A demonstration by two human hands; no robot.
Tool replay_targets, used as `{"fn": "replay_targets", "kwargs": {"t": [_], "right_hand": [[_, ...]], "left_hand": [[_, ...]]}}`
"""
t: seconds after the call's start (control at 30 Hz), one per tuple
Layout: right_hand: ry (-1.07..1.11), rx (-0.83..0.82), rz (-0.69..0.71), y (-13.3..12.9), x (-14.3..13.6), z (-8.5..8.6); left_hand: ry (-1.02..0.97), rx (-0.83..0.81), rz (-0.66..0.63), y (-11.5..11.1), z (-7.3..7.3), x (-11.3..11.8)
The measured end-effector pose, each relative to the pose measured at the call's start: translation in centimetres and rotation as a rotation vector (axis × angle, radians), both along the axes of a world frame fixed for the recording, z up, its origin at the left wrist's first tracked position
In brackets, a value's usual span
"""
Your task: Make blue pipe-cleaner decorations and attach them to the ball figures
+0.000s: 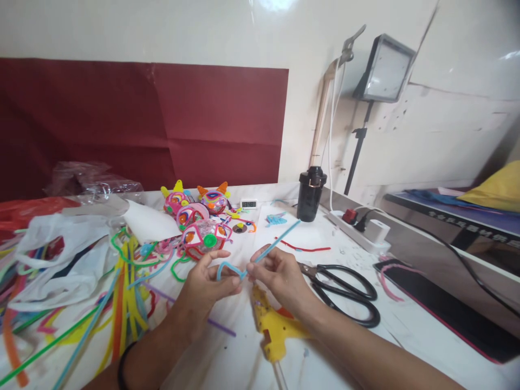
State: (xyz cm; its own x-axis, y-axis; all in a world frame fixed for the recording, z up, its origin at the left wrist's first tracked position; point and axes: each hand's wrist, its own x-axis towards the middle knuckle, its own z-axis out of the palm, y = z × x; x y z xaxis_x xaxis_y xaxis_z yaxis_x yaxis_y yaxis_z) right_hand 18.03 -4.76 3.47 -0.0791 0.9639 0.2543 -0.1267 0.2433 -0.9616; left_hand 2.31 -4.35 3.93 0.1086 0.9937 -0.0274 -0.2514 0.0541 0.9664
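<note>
Between my two hands is a light blue pipe cleaner [273, 245], bent into a loop at its left end and straight toward the upper right. My left hand [211, 280] pinches the looped part between thumb and fingers. With thumb and fingertips, my right hand [280, 275] grips the stem beside the loop. Under my right forearm lies a yellow hot glue gun [275, 342], partly hidden, a clear glue stick poking from its rear. Black-handled scissors [345, 290] rest just right of my right hand. A purple pipe cleaner [221, 326] lies beneath my left wrist.
Several colourful pipe-cleaner animal figures [207, 238] stand behind my left hand. Loose pipe cleaners [122, 303] and a white plastic bag [60, 260] crowd the left. A black cup [312, 195], power strip [357, 232], red pipe cleaner [303, 248] and black mat [450, 319] are to the right.
</note>
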Motion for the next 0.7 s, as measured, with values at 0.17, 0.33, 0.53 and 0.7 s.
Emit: {"fn": "replay_targets", "kwargs": {"t": [0.17,0.33,0.53,0.7], "right_hand": [[-0.001,-0.020,0.024,0.16,-0.03,-0.43],[0.015,-0.031,0.062,0.10,-0.04,-0.51],[-0.020,-0.046,0.097,-0.12,0.14,-0.27],[-0.010,-0.084,0.092,-0.22,0.16,-0.18]], "left_hand": [[0.031,0.002,0.031,-0.10,0.00,0.18],[0.052,0.006,0.050,-0.22,0.04,0.26],[0.048,-0.009,0.037,-0.22,-0.07,0.21],[0.032,-0.009,0.043,-0.26,-0.12,0.31]]}}
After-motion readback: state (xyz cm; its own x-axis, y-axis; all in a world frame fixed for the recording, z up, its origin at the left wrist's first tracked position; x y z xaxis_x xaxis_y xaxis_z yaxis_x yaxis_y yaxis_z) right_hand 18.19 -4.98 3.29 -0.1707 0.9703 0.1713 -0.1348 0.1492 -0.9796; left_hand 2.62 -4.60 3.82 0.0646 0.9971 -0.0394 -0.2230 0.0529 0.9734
